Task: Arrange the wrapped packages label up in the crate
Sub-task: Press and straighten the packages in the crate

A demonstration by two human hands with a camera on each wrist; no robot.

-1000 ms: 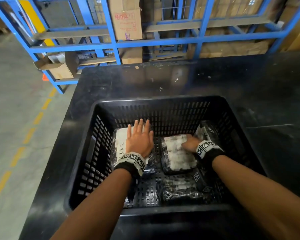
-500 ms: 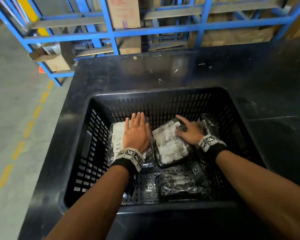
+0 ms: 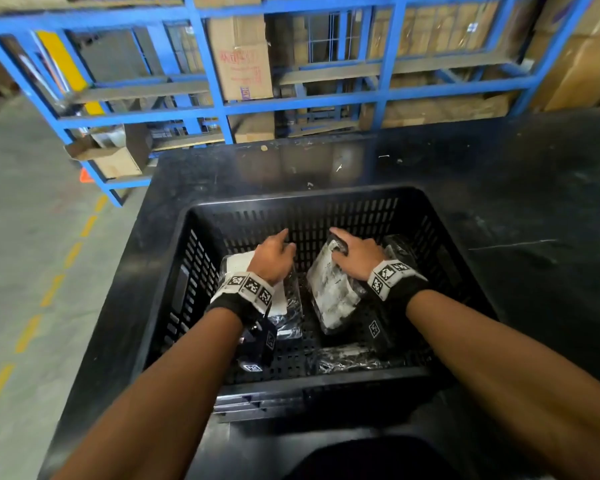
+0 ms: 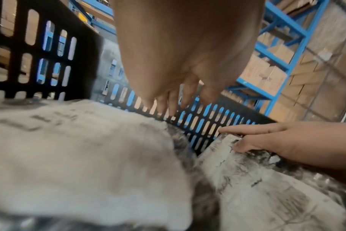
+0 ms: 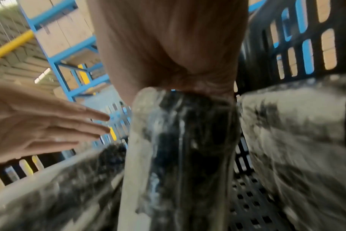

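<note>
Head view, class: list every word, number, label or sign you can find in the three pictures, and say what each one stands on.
Nothing can be read with certainty.
Cardboard box on the blue rack: red print and a small purple mark, too blurred.
Left package: white label with dark lines of text, too blurred.
Middle package, gripped by the right hand: smudged label, unreadable.
Wristbands: black-and-white square code markers, no words.

Red print on cardboard box [image 3: 240, 57], package labels [image 4: 73, 140]: illegible.
</note>
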